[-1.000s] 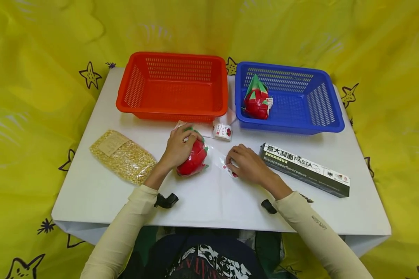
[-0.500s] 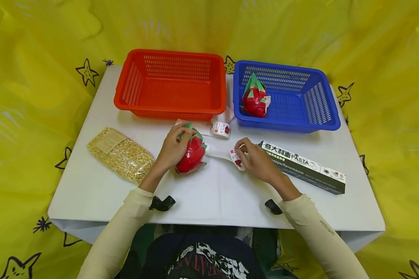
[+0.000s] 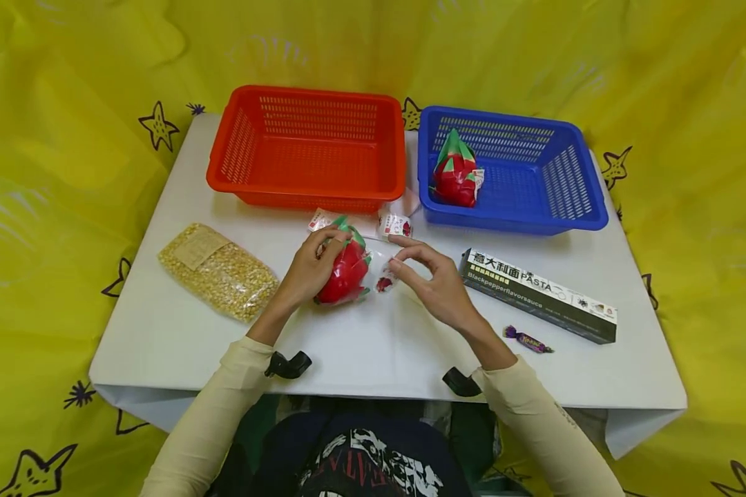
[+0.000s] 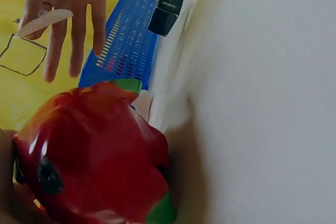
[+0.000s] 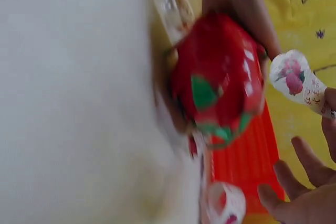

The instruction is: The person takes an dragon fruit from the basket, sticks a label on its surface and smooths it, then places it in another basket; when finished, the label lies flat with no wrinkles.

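Observation:
My left hand [image 3: 311, 266] grips a red dragon fruit with green leaf tips [image 3: 350, 270], holding it on the white table left of centre. In the right wrist view the fruit's leafy side [image 5: 220, 82] shows. Between thumb and forefinger, my right hand [image 3: 438, 284] pinches a clear label [image 3: 383, 281] printed with a dragon fruit. That label [image 5: 294, 77] curls upward from the fingertips, while the other fingers spread apart. It is close to the fruit's right side, and in the left wrist view it appears edge-on. A roll of similar labels [image 3: 396, 226] stands just behind the fruit.
Behind are a red basket [image 3: 311, 200] and a blue basket [image 3: 516, 219], the latter with another labelled dragon fruit [image 3: 456, 176]. A bag of corn kernels [image 3: 217, 269] lies at left. A pasta box [image 3: 537, 295] and a purple-wrapped candy [image 3: 528, 340] lie at right.
My right hand first lifted the label off to the right, then carried it left, close to the dragon fruit. My left hand keeps its grip. The candy, hidden before by my right arm, now shows.

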